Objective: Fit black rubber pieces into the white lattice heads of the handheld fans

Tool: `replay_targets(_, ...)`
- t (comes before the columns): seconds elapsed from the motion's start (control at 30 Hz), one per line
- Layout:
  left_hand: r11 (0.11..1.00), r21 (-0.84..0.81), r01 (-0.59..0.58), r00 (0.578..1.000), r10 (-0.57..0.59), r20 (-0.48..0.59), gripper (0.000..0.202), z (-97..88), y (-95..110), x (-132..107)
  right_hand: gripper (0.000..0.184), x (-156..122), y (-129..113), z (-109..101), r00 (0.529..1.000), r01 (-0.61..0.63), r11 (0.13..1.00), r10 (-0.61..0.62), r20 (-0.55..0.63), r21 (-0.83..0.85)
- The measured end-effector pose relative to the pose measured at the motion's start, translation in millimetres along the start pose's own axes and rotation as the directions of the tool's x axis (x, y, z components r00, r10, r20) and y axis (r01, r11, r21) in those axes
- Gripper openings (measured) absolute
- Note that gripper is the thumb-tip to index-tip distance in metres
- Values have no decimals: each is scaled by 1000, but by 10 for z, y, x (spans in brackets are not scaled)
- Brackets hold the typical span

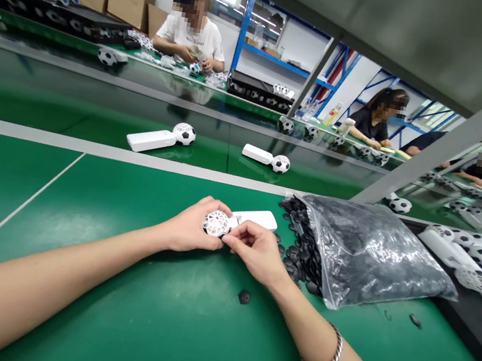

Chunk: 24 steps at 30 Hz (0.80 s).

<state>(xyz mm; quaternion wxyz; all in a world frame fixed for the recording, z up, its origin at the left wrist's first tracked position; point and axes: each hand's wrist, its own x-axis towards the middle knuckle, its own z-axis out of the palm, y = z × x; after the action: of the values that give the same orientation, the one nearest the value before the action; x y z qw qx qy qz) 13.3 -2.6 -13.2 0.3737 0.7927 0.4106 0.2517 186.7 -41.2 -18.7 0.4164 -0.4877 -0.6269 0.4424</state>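
My left hand (195, 226) is closed round a white soccer-ball head (216, 223) with an openwork grille face. A white handle (257, 217) extends from that ball to the right, behind my right hand. At the ball's lower right edge, my right hand (257, 249) has thumb and forefinger pinched together; anything between them is too small or hidden to make out. On the table below lies a loose black pentagon piece (244, 296). A clear plastic bag (376, 260) lies on its side to the right, with many black pieces (304, 247) spilling from its mouth.
Beyond the pale table edge, two soccer-ball pieces with white handles (152, 140) (268, 159) lie on a green conveyor. A black tray (468, 320) of similar pieces stands at right. A slanted metal post (459, 132) rises there. Co-workers (191, 38) sit across the line.
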Motion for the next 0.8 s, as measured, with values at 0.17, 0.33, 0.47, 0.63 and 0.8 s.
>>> replay_targets(0.17, 1000, -21, 2, 1000, -3, -26, 45, 26, 12, 1, 15, 4, 15, 22, 999, -32, 999, 32, -17, -19)
replay_targets(0.33, 997, -71, 38, 991, -46, -125, 42, 86, 47, -18, 18, 36, 49, 36, 996, 9, 994, -19, -89, -113)
replay_targets(0.47, 954, -278, 115, 981, -152, -117, 45, 85, 35, 0, 22, 83, 39, -13, 996, 57, 993, -64, -67, -101)
replay_targets(0.63, 494, -837, 235, 927, -373, 40, 31, -82, -54, 107, 27, 72, -3, -157, 890, 285, 839, -411, -197, -464)
replay_targets(0.8, 210, -912, 352, 880, -407, 245, 28, -249, -171, 160, 63, 48, 16, -301, 825, 262, 550, -555, -112, -793)
